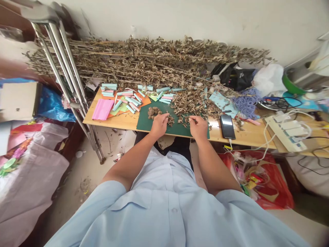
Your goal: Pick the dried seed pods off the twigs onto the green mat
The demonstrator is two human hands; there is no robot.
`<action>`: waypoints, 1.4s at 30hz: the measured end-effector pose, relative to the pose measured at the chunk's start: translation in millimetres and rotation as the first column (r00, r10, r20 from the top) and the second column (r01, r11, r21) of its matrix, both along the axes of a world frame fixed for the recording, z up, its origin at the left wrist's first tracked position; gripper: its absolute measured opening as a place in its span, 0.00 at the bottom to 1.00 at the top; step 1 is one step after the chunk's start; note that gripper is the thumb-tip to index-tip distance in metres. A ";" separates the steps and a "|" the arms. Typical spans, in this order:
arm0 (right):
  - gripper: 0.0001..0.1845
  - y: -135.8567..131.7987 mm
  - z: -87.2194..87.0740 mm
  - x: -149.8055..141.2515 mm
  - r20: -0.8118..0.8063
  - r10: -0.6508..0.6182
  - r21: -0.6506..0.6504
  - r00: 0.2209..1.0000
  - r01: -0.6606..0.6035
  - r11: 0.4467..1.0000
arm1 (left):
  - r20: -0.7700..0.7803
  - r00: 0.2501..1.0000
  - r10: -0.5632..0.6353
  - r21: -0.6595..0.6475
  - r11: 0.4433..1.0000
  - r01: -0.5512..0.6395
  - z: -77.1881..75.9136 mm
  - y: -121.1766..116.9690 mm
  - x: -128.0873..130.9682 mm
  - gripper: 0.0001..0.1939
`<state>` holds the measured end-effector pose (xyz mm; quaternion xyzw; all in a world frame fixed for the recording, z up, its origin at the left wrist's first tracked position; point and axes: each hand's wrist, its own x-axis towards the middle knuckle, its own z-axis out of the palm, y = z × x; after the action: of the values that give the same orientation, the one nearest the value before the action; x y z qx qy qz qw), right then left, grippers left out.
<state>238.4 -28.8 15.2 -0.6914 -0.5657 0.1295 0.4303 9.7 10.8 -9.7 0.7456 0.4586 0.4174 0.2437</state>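
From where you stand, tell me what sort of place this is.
Probably a cluttered room at home, used for handwork: dried plants and small pastel rolls lie on a narrow wooden table, with a power strip at one end and what look like metal crutches at the other.

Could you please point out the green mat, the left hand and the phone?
Green mat (178, 129), head view: bare front part.
Left hand (158, 125), head view: back of the hand.
Phone (227, 126), head view: middle of its screen.
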 end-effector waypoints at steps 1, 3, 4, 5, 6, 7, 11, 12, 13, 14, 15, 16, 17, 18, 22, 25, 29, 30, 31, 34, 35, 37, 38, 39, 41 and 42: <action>0.13 -1.2 -0.7 5.7 0.007 -0.011 -0.011 1.000 0.011 1.000 | 0.014 1.000 0.002 -0.005 1.000 -0.002 1.5 -1.0 0.0 0.16; 0.13 -4.1 -2.6 13.9 0.027 -0.012 -0.038 1.000 0.013 0.999 | 0.036 0.999 0.011 -0.015 1.000 -0.010 4.7 -3.2 -0.3 0.14; 0.13 -5.8 -3.8 16.0 0.039 -0.003 -0.052 0.999 0.005 0.999 | 0.042 0.999 0.016 -0.016 1.000 -0.015 6.3 -4.3 -0.4 0.13; 0.13 -7.5 -4.9 16.7 0.050 0.015 -0.067 0.999 -0.012 0.998 | 0.046 0.999 0.018 -0.014 1.000 -0.017 7.7 -5.3 -0.6 0.12; 0.12 -9.0 -6.0 16.0 0.061 0.042 -0.081 0.997 -0.037 0.996 | 0.049 0.999 0.016 -0.008 1.000 -0.016 8.9 -6.1 -0.7 0.11; 0.12 -10.1 -6.9 14.1 0.071 0.076 -0.091 0.995 -0.070 0.993 | 0.052 0.999 0.011 -0.001 1.000 -0.011 9.8 -6.8 -0.8 0.11; 0.14 -7.8 -7.3 -0.7 0.130 0.219 -0.102 0.967 -0.206 0.973 | 0.052 0.999 -0.002 0.016 1.000 0.001 10.0 -6.9 -0.9 0.10; 0.15 -5.5 -6.7 -4.8 0.154 0.246 -0.109 0.957 -0.231 0.967 | 0.046 0.999 -0.003 0.015 1.000 0.002 9.5 -6.5 -0.9 0.10; 0.17 -2.7 -6.0 -8.6 0.181 0.274 -0.126 0.945 -0.254 0.959 | 0.041 0.999 -0.005 0.013 1.000 0.004 9.0 -6.1 -0.8 0.10; 0.18 0.2 -5.3 -11.9 0.208 0.299 -0.152 0.931 -0.272 0.950 | 0.037 0.999 -0.006 0.012 1.000 0.005 8.5 -5.8 -0.8 0.10; 0.18 3.1 -4.7 -14.5 0.231 0.319 -0.180 0.919 -0.282 0.942 | 0.033 0.999 -0.007 0.012 1.000 0.007 8.1 -5.6 -0.8 0.10; 0.18 5.7 -4.4 -16.4 0.248 0.330 -0.206 0.911 -0.283 0.937 | 0.029 1.000 -0.006 0.012 1.000 0.006 7.7 -5.6 -0.8 0.09; 0.17 7.9 -4.2 -17.6 0.258 0.329 -0.222 0.908 -0.276 0.935 | 0.023 1.000 -0.004 0.014 1.000 0.003 7.4 -5.7 -0.7 0.09; 0.16 9.7 -4.1 -17.9 0.261 0.316 -0.223 0.912 -0.261 0.939 | 0.018 1.000 -0.001 0.016 1.000 0.001 7.2 -5.9 -0.7 0.09; 0.15 12.6 -4.2 -12.0 0.216 0.216 -0.140 0.952 -0.189 0.972 | 0.018 1.000 -0.003 0.025 1.000 0.003 6.7 -6.8 -0.8 0.09; 0.15 13.7 -4.3 -3.7 0.136 0.154 -0.080 0.979 -0.145 0.986 | 0.018 1.000 -0.009 0.017 1.000 0.008 7.0 -6.6 -0.7 0.08; 0.16 17.2 -6.1 5.1 0.008 0.045 -0.016 0.999 -0.045 0.999 | 0.006 1.000 -0.012 0.014 1.000 0.012 7.3 -5.6 0.1 0.08; 0.16 18.4 -6.9 6.2 -0.038 0.014 -0.017 0.999 -0.015 1.000 | 0.004 1.000 -0.013 0.015 1.000 0.013 7.2 -5.4 0.4 0.09; 0.17 19.6 -7.8 6.6 -0.093 -0.013 -0.030 0.996 0.010 1.000 | 0.004 1.000 -0.014 0.016 1.000 0.013 7.0 -5.3 0.6 0.09; 0.21 23.1 -9.7 4.8 -0.295 -0.062 -0.099 0.953 0.034 0.995 | 0.012 1.000 -0.008 0.017 1.000 0.008 6.4 -5.4 1.0 0.08; 0.22 24.1 -9.6 3.2 -0.361 -0.069 -0.116 0.930 0.029 0.993 | 0.015 1.000 -0.006 0.017 1.000 0.006 6.3 -5.4 1.0 0.08; 0.22 25.2 -8.1 -0.6 -0.466 -0.073 -0.131 0.882 0.013 0.991 | 0.017 1.000 -0.005 0.014 1.000 0.004 6.6 -5.6 1.1 0.08; 0.22 25.4 -6.7 -2.8 -0.504 -0.074 -0.135 0.861 0.006 0.991 | 0.017 1.000 -0.006 0.012 1.000 0.006 6.9 -5.7 1.0 0.08; 0.21 25.3 -5.0 -5.2 -0.533 -0.073 -0.142 0.843 -0.004 0.990 | 0.018 1.000 -0.007 0.012 1.000 0.007 7.1 -5.7 1.0 0.08; 0.21 24.0 -1.3 -10.5 -0.573 -0.074 -0.161 0.816 -0.023 0.987 | 0.023 1.000 -0.009 0.016 1.000 0.008 7.4 -5.9 0.9 0.08; 0.20 22.9 0.3 -13.6 -0.588 -0.071 -0.167 0.806 -0.034 0.985 | 0.027 1.000 -0.010 0.020 1.000 0.010 7.4 -5.9 0.9 0.08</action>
<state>224.8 -5.8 15.5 -0.6560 -0.3834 0.3818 0.5262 10.6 4.9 -2.3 0.7446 0.4474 0.4308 0.2445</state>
